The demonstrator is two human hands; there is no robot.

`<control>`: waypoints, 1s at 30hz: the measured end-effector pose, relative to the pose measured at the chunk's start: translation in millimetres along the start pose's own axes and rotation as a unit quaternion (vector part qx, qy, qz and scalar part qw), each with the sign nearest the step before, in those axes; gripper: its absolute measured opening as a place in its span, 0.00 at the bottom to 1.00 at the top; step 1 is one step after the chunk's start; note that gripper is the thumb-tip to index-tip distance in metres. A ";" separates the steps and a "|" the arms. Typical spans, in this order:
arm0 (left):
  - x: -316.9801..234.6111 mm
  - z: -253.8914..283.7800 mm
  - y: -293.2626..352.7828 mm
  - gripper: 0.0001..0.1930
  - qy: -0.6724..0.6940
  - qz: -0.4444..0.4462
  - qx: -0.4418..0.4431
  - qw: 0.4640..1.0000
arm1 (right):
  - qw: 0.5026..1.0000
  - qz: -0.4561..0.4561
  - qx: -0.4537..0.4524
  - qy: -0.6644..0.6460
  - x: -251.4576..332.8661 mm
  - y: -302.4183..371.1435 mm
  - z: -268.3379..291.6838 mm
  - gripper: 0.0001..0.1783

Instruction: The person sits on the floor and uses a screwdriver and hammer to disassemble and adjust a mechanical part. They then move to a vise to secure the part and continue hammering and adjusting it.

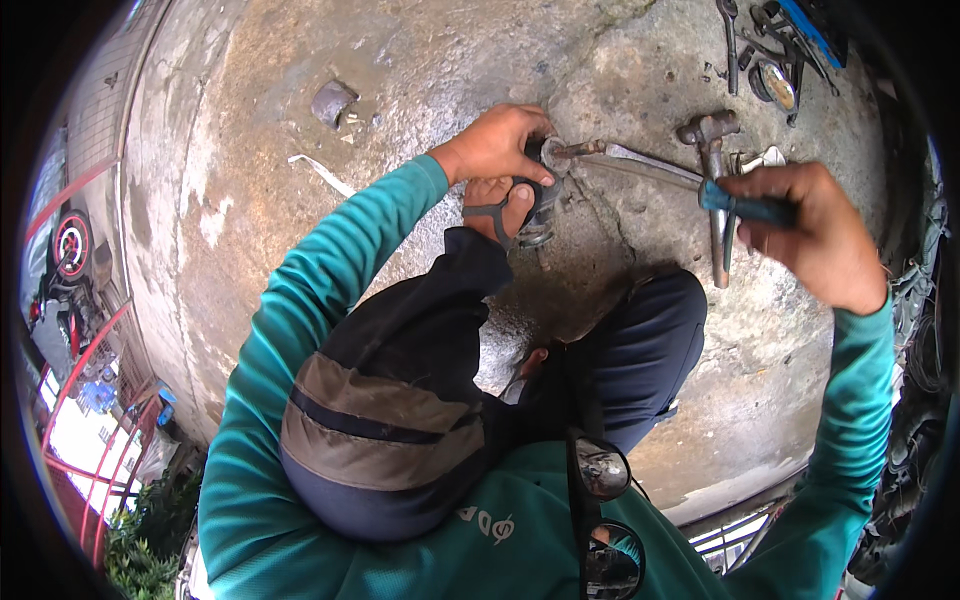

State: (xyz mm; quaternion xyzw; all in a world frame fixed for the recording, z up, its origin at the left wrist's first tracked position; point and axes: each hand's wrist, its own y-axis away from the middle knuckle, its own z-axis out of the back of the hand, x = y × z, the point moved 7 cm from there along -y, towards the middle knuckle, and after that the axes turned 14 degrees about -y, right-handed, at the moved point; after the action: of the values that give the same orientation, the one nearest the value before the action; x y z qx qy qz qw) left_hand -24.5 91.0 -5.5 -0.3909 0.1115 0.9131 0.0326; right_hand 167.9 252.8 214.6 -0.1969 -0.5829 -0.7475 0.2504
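I squat on a concrete floor (420,60). My left hand (495,145) presses down on a small round metal part (545,195) on the ground, just beside my sandalled foot (497,207). My right hand (815,235) is raised at the right and grips the blue handle of a long metal tool (640,162). The tool's far tip reaches the round part under my left fingers. A hammer (713,135) lies on the floor below the tool's shaft, its handle pointing toward me.
Several hand tools (770,60) lie at the top right. A grey chunk (332,100) and a white strip (322,172) lie on the concrete to the left. A motorcycle (65,250) and red railing (80,400) stand far left. Tyres (915,440) are piled at the right.
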 end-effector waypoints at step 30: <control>-117.3 70.9 -28.0 0.38 -0.149 -0.092 -0.041 0.984 | 0.982 0.123 -0.143 0.029 10.4 37.1 -32.6 0.21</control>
State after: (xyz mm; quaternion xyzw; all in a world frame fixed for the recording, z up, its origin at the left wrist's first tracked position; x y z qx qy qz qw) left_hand 10.6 137.8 121.5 -0.2598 0.0316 0.9581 0.1167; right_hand 181.9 212.4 241.4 -0.2794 -0.4339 -0.7919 0.3264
